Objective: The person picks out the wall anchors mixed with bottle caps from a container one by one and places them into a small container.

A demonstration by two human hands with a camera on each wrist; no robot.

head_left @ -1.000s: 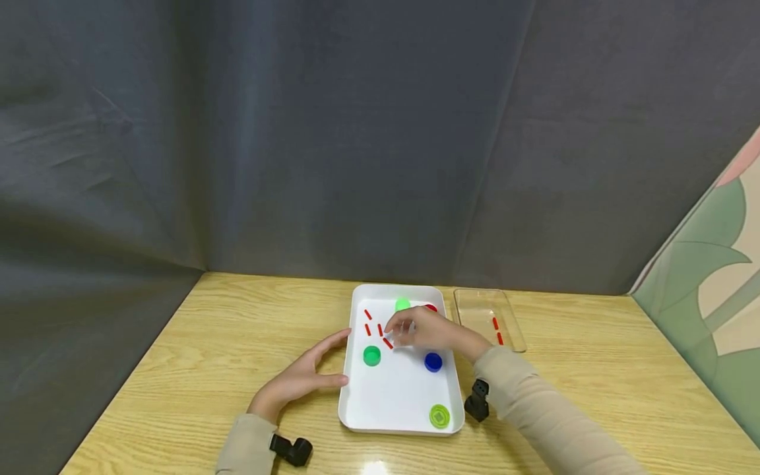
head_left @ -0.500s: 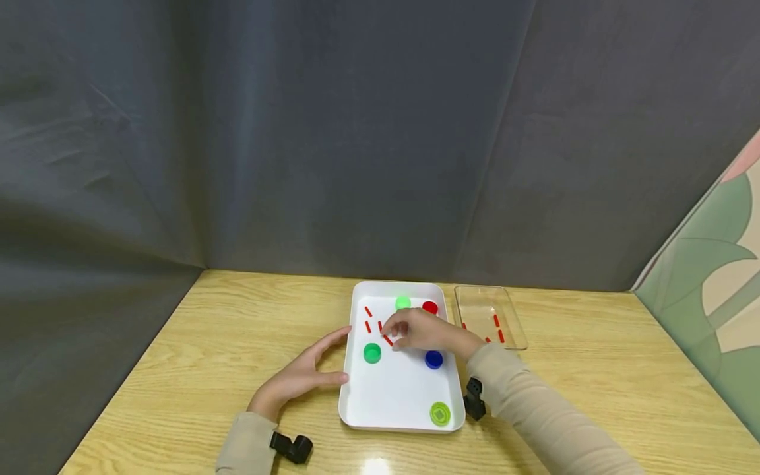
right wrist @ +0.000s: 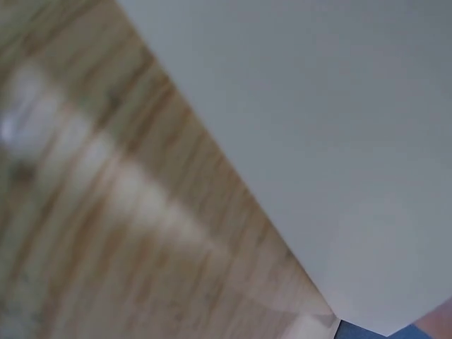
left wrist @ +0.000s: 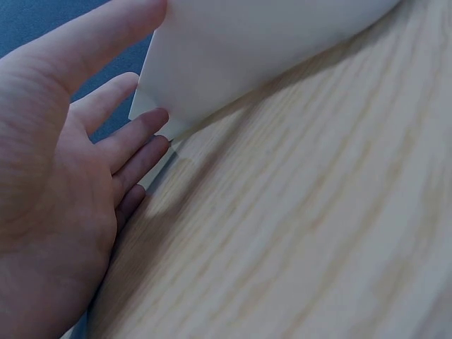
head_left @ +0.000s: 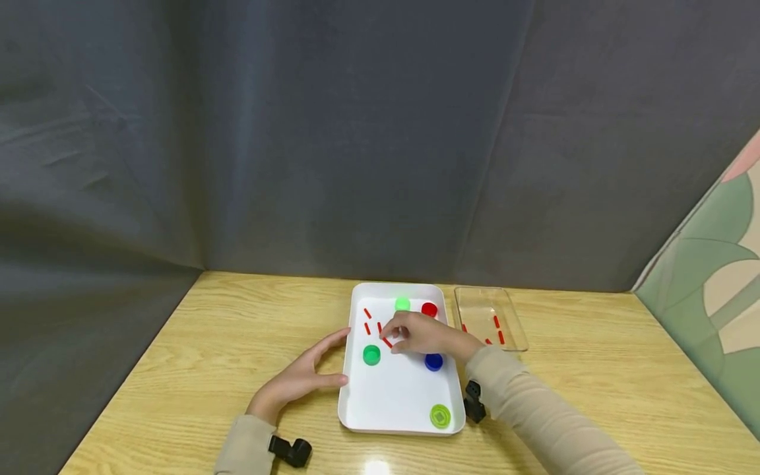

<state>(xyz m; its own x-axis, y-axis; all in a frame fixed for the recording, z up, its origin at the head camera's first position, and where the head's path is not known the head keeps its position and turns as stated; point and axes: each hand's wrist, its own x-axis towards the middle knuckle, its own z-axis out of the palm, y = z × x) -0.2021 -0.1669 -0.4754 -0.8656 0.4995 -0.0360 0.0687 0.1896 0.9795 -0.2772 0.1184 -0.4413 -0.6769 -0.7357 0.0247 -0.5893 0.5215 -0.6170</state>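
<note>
My left hand (head_left: 299,379) has its fingers spread and rests against the left side of the white tray (head_left: 392,415); in the left wrist view its fingertips touch the tray wall (left wrist: 233,63). Over the tray, my right hand (head_left: 423,332) has curled fingers, with thumb and index finger at the two ends of a small red stick (head_left: 388,342). Other red sticks lie to its left, among them an upper one (head_left: 367,313) and a lower one (head_left: 367,328). A green cap (head_left: 371,355) sits just below. In the right wrist view the tray's outer wall (right wrist: 304,127) hides most of the hand.
Also in the tray are a light green cap (head_left: 402,304), a red cap (head_left: 429,309), a blue cap (head_left: 433,362) and a yellow-green cap (head_left: 440,416). A clear box (head_left: 477,303) with several red sticks stands right of the tray on the wooden table (head_left: 196,369).
My right hand has moved slightly left and its thumb and index finger have come down to the red stick. More red sticks show in the clear box. My left hand has stayed in place.
</note>
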